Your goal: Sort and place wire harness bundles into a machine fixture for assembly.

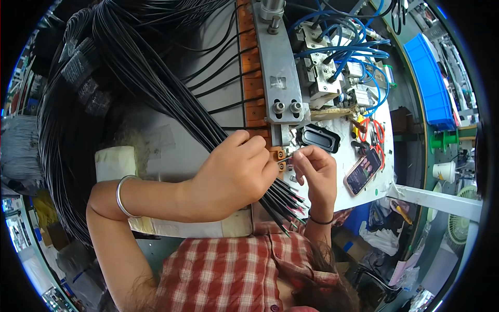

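My left hand point(236, 169) is closed, its fingers curled beside the orange clamp block point(281, 155) at the end of a metal fixture point(275, 67). From the right, my right hand point(318, 174) pinches at the same spot, thumb and forefinger together. A thin dark piece shows between the two hands, too small to name. Below my left hand runs a thick bundle of black cables point(171, 93), whose cut ends point(286, 200) with coloured tips come out at the lower right. Single black cables lead into a row of orange blocks point(253, 78) along the fixture.
A black oval tray point(319, 138) lies right of the fixture. Beyond it are a phone point(363, 172) and red-handled scissors point(382, 135). Blue air tubes point(358, 52) loop over metal valve blocks point(319, 67). A blue bin point(430, 78) stands far right. A pale padded edge point(182, 227) lies under my left forearm.
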